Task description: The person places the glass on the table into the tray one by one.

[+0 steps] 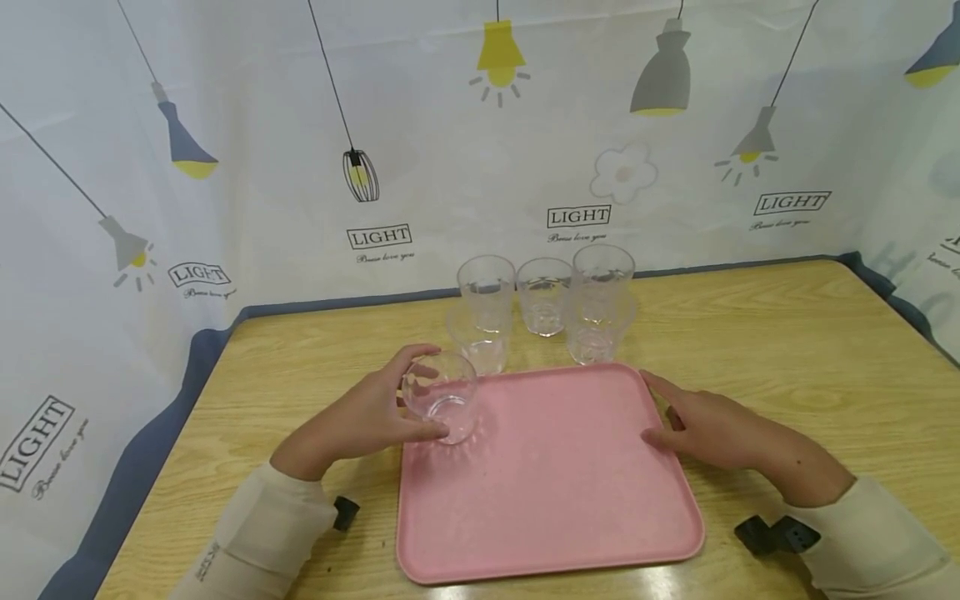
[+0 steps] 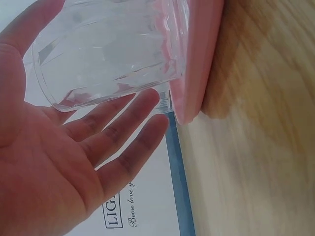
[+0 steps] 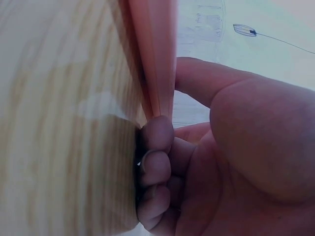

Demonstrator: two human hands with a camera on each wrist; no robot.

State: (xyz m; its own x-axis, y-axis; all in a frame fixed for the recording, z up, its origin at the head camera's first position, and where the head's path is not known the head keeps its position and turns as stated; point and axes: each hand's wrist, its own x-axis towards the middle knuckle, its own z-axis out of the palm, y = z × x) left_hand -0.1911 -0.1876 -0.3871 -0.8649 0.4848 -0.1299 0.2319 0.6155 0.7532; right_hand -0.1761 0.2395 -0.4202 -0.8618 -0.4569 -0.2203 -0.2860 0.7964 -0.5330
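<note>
A clear plastic-looking cup (image 1: 452, 385) stands upright at the far left corner of a pink tray (image 1: 551, 483). My left hand (image 1: 363, 417) holds it from the left, thumb on the near side and fingers round the far side. In the left wrist view the cup (image 2: 108, 54) has its base at the tray's surface, and the lower fingers (image 2: 135, 147) spread away from its wall. My right hand (image 1: 712, 427) grips the tray's right edge. In the right wrist view its thumb lies over the rim (image 3: 165, 59), with the other fingers (image 3: 156, 167) curled low beside the edge, close to the table.
Several more clear cups (image 1: 545, 296) stand upright in a cluster on the wooden table (image 1: 787, 333), just behind the tray's far edge. A white cloth (image 1: 465, 167) printed with lamps hangs behind the table and down its left side.
</note>
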